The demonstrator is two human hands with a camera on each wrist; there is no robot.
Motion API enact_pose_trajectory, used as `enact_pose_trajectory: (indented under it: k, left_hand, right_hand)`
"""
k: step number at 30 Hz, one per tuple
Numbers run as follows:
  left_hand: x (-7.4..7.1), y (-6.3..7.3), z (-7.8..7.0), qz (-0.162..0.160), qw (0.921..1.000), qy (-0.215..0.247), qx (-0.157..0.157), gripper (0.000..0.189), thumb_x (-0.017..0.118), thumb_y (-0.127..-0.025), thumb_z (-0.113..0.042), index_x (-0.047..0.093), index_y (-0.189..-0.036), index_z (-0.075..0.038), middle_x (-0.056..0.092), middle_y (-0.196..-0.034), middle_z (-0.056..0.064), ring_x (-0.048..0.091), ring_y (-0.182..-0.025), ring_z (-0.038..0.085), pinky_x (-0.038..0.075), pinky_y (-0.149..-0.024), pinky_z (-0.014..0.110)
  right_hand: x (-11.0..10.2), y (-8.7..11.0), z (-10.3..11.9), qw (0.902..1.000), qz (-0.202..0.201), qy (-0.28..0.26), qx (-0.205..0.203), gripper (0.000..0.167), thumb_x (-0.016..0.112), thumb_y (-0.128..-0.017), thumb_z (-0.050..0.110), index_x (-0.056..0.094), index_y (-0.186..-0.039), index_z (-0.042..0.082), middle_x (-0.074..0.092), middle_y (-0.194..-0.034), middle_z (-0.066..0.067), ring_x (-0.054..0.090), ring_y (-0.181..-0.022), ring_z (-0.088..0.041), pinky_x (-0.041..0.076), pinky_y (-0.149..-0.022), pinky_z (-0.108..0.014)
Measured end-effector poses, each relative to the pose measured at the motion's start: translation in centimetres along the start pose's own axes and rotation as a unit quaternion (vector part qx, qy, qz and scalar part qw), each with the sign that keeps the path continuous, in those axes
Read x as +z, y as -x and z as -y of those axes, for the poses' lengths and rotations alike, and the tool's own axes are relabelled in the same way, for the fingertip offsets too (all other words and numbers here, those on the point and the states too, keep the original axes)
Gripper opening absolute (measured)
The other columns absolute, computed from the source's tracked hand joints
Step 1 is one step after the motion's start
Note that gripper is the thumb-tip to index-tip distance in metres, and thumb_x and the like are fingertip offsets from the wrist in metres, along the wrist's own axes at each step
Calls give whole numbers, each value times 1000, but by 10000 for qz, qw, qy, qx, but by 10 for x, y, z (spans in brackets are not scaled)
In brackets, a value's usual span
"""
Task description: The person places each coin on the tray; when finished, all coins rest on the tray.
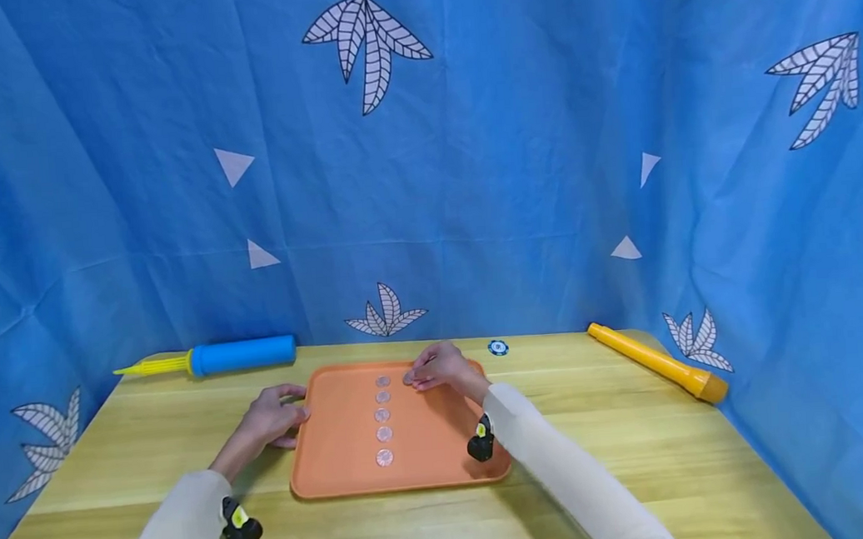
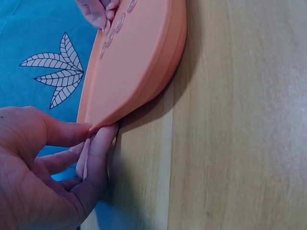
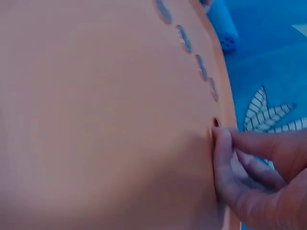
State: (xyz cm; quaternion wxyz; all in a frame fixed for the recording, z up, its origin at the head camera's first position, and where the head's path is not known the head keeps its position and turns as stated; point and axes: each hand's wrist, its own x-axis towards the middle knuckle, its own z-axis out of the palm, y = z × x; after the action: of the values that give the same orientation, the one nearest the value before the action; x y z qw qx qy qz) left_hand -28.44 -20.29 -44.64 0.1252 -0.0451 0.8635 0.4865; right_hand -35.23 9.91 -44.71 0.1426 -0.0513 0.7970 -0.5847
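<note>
**Sixth coin [image 1: 408,378] pinched beside the far end of a row of five coins [image 1: 382,415]**

The laying-out of silver-coloured coins on an orange tray [image 1: 339,447] appeared to be in hand, with the sixth being placed; it was gripped between the thumb and fingers of the right hand [image 1: 443,365], near the tray's far edge; whether its lower edge was touching the tray could not be told. The row of five coins was set to the left of that hand, stretched from level with its fingertips back toward the person; the tray's near left rim was pinched by the left hand [image 1: 271,416], thumb above and finger beneath, apparently so that it was kept steady. A poker chip [image 1: 498,347] was seen beyond the right hand and to its right, off the tray; a blue-and-yellow hand pump [image 1: 244,355] was seen beyond the left hand, on the wooden table [image 1: 678,461].

By judgement, the coin needed to be lowered flat, level with the row's far coin, and the pinch loosened without its being dragged; neighbouring coins needed to be left unbrushed by the fingers.
</note>
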Motion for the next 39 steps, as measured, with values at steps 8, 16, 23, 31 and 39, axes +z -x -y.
enact_pose_trajectory:
  k: [8, 16, 23, 31, 39]
  left_hand:
    - [0, 0, -1, 53, 10000, 34, 69, 49, 61, -99, -5, 49, -144, 10, 68, -101, 18, 66, -76, 15, 63, -57, 30]
    - [0, -2, -3, 86, 10000, 24, 25, 49, 60, -100, -5, 48, -146, 10, 69, -104, 18, 66, -77, 15, 63, -58, 30]
    - [3, -4, -1, 109, 9999, 39, 35, 48, 59, -100, -4, 48, -145, 10, 68, -104, 18, 65, -75, 15, 62, -56, 30]
    - [-2, -1, -1, 94, 9998, 163, 77, 50, 61, -99, -2, 47, -145, 11, 70, -111, 23, 70, -85, 16, 63, -57, 32]
    - [-3, -1, 0, 130, 9997, 182, 90, 51, 62, -98, -2, 47, -145, 12, 71, -107, 21, 69, -83, 14, 63, -58, 31]
  right_hand:
    - [9, -1, 8, 9955, -469, 801, 212, 11, 75, -93, -2, 73, -98, -12, 79, -94, -20, 77, -73, -23, 66, -70, -32]
    - [9, 1, 8, 9942, -484, 962, 0, 12, 77, -92, 0, 73, -92, -11, 79, -91, -20, 72, -63, -14, 65, -66, -29]
    - [6, 1, 6, 9956, -359, 853, 123, 10, 74, -94, 0, 72, -93, -9, 79, -96, -21, 74, -69, -16, 65, -70, -31]
    - [-4, 0, 7, 9947, 109, 1024, 9, 7, 67, -97, -1, 71, -99, -7, 77, -97, -22, 76, -77, -26, 66, -76, -38]
    - [-33, 9, 11, 9932, 331, 1081, -273, 15, 60, -101, -1, 70, -108, -11, 75, -105, -28, 76, -87, -37, 66, -80, -43]
